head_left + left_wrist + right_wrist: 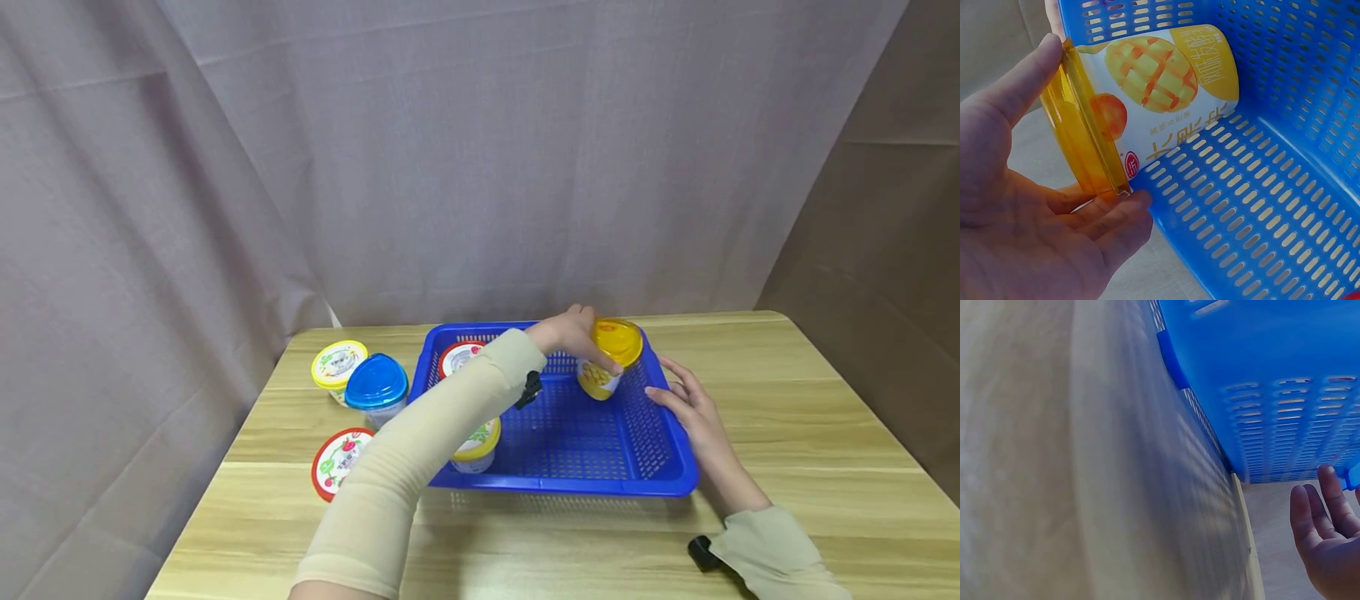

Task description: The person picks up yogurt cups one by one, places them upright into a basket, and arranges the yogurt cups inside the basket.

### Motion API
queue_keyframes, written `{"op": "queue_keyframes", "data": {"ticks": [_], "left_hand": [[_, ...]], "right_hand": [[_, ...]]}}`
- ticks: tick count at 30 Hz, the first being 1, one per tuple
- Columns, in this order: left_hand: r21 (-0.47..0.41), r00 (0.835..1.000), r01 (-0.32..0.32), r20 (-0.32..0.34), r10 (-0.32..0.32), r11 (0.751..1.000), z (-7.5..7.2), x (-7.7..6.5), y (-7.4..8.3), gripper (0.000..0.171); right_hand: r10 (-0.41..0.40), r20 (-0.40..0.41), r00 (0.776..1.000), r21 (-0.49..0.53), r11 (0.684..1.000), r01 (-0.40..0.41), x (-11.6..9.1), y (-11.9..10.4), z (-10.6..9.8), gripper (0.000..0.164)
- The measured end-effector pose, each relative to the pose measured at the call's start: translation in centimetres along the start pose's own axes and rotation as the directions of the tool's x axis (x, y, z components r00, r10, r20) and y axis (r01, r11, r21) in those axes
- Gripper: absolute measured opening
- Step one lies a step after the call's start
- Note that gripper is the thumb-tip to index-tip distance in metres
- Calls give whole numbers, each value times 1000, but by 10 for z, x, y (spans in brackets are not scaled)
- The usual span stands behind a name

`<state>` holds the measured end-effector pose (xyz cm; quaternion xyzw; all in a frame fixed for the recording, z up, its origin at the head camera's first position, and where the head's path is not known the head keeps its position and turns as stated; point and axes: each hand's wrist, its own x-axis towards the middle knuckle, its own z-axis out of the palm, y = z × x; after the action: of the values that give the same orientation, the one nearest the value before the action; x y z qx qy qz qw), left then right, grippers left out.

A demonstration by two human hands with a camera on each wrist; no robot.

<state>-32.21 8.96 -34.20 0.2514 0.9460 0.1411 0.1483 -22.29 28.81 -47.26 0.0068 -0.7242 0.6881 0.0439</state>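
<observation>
Both sleeves point(386, 487) are beige; a black fitting point(703, 553) shows beside each.

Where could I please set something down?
The blue perforated plastic basket is bare at front right; the pale wooden table is bare between the right hand and the table's right edge. Blue, yellow and red lidded tubs crowd the basket's left.

Backdrop: grey-mauve curtain point(450, 167) is hanging in soft creases | Right: browner, darker drape point(885, 233) is hanging | Furniture: pale wood-grain table point(840, 442) is showing a rounded far-right corner | Light: is falling softly
</observation>
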Motion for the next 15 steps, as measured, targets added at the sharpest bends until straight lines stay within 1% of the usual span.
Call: {"op": "queue_keyframes", "data": {"ticks": [4,8,10,15], "left_hand": [[6,1000,17,9,-17,1000,0,0,0,96],[7,1000,12,18,-12,1000,-1,0,-1,96],[20,1000,4,22,-5,1000,0,-1,-1,95],[84,999,-20,44,17,996,2,-2,-2,95]], "right_hand": [[6,-5,1000,20,1000,-6,0,-1,-1,63],[5,-11,1000,19,1000,-5,0,-1,-1,62],[4,-9,1000,17,1000,-4,-1,-1,-1,63],[10,-7,1000,22,1000,-10,-1,-1,-1,65]]}}
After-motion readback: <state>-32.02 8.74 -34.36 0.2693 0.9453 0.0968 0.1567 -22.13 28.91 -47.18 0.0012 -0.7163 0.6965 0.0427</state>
